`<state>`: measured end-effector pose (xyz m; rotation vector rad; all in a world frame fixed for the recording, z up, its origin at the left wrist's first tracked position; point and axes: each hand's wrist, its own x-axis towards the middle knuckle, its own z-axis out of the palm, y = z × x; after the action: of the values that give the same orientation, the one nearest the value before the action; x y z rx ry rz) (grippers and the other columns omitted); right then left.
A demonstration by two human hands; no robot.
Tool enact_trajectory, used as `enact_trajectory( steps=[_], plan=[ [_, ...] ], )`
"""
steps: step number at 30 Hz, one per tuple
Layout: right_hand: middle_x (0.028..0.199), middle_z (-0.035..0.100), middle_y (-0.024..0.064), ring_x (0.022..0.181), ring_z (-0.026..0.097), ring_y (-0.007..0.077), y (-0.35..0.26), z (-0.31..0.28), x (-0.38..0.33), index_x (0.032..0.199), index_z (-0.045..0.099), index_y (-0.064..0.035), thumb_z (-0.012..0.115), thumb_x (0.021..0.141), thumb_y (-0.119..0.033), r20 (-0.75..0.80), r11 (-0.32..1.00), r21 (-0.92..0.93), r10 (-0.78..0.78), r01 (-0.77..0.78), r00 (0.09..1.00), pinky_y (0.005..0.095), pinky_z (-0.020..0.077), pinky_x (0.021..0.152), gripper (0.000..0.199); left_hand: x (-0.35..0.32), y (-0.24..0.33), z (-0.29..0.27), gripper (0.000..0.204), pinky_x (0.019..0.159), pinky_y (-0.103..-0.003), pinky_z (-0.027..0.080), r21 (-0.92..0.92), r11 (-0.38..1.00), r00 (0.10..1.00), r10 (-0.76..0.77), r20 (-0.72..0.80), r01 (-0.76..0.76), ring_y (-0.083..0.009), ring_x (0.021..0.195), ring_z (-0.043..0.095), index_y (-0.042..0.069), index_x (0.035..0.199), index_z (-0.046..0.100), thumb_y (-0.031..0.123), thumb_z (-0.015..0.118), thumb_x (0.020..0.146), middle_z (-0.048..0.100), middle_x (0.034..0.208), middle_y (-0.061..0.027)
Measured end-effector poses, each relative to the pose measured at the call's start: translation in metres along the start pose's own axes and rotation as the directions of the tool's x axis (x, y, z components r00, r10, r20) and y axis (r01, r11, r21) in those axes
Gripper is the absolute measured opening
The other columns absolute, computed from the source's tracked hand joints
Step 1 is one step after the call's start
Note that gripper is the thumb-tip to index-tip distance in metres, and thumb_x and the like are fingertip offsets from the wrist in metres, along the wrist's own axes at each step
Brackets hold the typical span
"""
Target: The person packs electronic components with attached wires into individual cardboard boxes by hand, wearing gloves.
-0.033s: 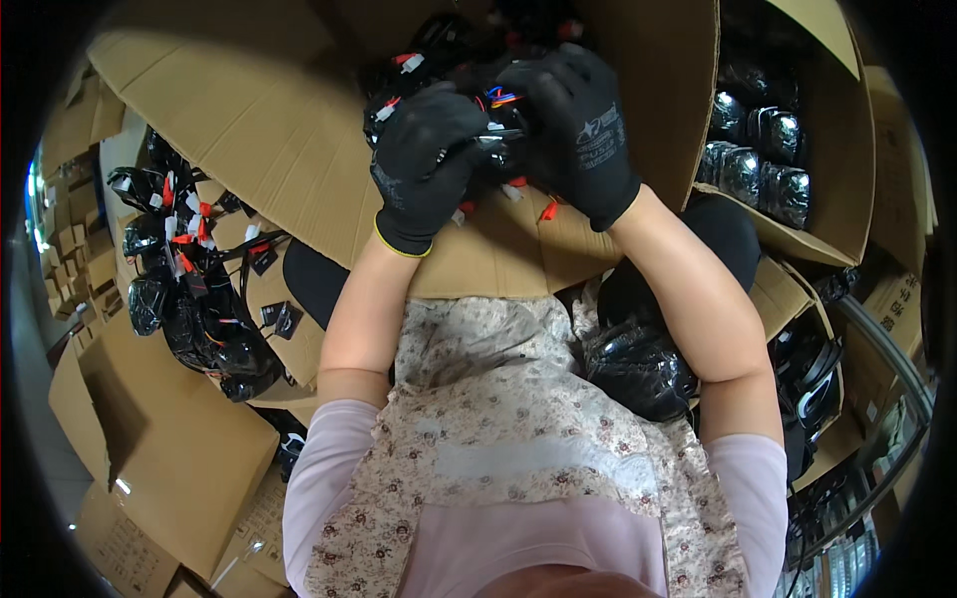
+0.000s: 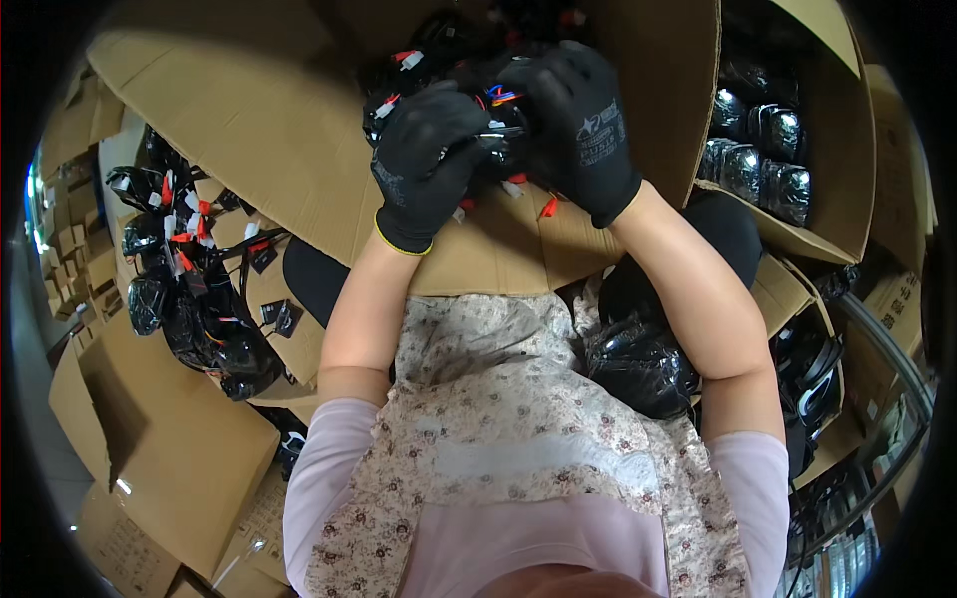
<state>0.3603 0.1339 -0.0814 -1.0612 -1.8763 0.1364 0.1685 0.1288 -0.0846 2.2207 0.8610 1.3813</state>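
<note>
Both my hands wear black gloves and meet over an open cardboard box in front of me. My left hand is closed, fingers curled around the near left side of a glossy black part wrapped in plastic. From the other side my right hand bends over the same part, its fingertips partly hidden behind it. Blue, red and yellow wires show between the hands. White and red connectors and more black wired parts lie around them in the box.
To the left, a heap of black wired parts with red and white plugs rests on cardboard. An open carton of plastic-wrapped black parts stands at the right. A black wrapped bundle lies by my lap. A curved metal rail runs at far right.
My right hand's fingers have shifted very slightly over the black part. Otherwise the scene looks the same.
</note>
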Motion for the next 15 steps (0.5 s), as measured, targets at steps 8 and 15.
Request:
enact_trajectory(
  steps=[8,15],
  plan=[
    [0.105,0.067,0.0085,0.095,0.065,0.0179,0.009,-0.018,0.012,0.114,0.059,-0.0056,0.073,0.085,-0.03,0.213,0.443,0.682,0.641,-0.582,0.738,0.0333,0.053,0.082,0.041,0.03,-0.004,-0.002,0.024,0.095,-0.034,0.046,-0.307,0.856,0.723,-0.517,-0.459,0.417,-0.0218,0.107,0.059,0.003,0.108,0.064,0.007,0.067,0.084,0.065,0.108,-0.0067],
    [0.135,0.052,0.0109,0.12,0.05,0.0313,0.017,-0.056,0.014,0.143,0.043,-0.018,0.048,0.095,-0.047,0.426,-0.498,0.857,0.538,-0.134,0.727,0.0507,0.0367,0.105,0.056,-0.02,-0.066,0.015,0.047,0.096,-0.039,0.046,0.193,0.853,0.865,-0.5,0.038,0.484,-0.027,0.111,0.059,0.004,0.126,0.055,0.013,0.065,0.081,0.06,0.121,-0.0128]
  ],
)
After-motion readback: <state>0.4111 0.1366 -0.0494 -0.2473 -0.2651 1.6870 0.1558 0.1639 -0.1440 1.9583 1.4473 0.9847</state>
